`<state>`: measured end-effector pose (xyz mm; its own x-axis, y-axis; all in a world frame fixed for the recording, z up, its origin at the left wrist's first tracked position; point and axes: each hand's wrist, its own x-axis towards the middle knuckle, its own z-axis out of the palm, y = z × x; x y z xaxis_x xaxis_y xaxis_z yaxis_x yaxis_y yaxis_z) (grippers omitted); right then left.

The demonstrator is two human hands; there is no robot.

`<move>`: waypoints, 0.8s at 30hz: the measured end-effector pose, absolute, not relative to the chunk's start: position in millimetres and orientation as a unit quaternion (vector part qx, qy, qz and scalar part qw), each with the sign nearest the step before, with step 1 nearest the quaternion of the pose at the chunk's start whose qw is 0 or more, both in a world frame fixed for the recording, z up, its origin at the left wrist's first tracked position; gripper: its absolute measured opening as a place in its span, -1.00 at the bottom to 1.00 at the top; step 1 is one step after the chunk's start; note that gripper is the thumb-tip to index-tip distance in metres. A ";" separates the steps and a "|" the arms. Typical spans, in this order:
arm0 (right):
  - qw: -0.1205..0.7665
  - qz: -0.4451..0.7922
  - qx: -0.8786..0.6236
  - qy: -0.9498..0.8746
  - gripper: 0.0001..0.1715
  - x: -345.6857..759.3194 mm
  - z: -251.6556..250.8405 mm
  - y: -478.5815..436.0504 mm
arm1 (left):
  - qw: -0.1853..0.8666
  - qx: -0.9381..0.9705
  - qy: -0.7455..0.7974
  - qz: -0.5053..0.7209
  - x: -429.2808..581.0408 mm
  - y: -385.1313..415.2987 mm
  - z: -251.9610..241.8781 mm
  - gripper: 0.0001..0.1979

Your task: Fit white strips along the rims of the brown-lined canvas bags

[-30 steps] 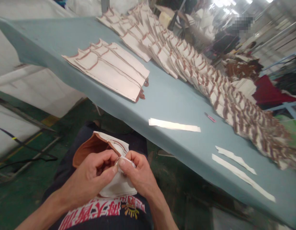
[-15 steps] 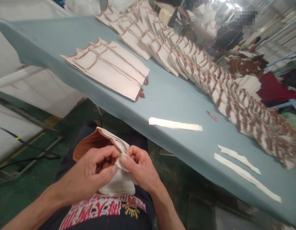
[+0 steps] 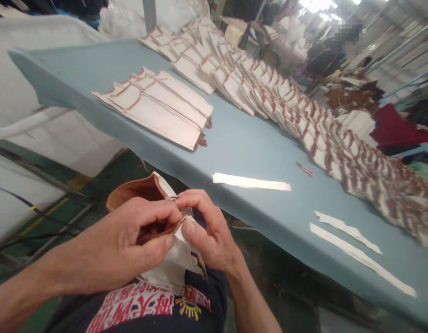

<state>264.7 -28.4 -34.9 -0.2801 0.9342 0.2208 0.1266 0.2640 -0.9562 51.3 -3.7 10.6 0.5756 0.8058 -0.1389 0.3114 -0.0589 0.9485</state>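
Over my lap I hold a cream fabric piece (image 3: 165, 268) with brown lining and brown edging. My left hand (image 3: 131, 245) pinches its edge between thumb and fingers, with the brown lining opening out above that hand. Close beside it, my right hand (image 3: 210, 231) grips the same piece, its thumb on the cream side and its index finger near my left fingertips. A cream flap with a dark brown edge hangs below my right thumb.
Several flat cream pieces with brown trim (image 3: 158, 111) lie on the blue-green table (image 3: 248, 148). A long overlapping row of similar pieces (image 3: 269, 88) runs along its far side. Cream strips (image 3: 252, 181) and a small pink-handled tool (image 3: 305, 169) lie nearer.
The fabric has turned in my hands, so its brown-edged flap now shows below my right thumb. My left hand is a little farther right, and the right index finger has lifted. The view has shifted slightly.
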 end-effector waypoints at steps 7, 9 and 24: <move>0.461 0.441 -0.393 -0.663 -0.75 265.2 -42.1 -27.7 | 0.552 0.696 0.391 0.239 57.1 -4.1 8.3 -0.78; 0.465 0.445 -0.378 -0.666 -0.76 265.9 -45.3 -28.2 | 0.545 0.702 0.388 0.242 57.1 -5.0 4.4 -0.79; 0.402 0.504 -0.400 -0.652 -0.35 268.5 -57.9 -31.7 | 0.570 0.690 0.410 0.178 54.2 -2.3 0.6 -0.52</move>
<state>268.5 -31.7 -57.9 -0.3572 0.9261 0.1211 0.1153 0.1724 -0.9783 54.2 -2.3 0.6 0.6002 0.7683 -0.2226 0.3634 -0.0140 0.9315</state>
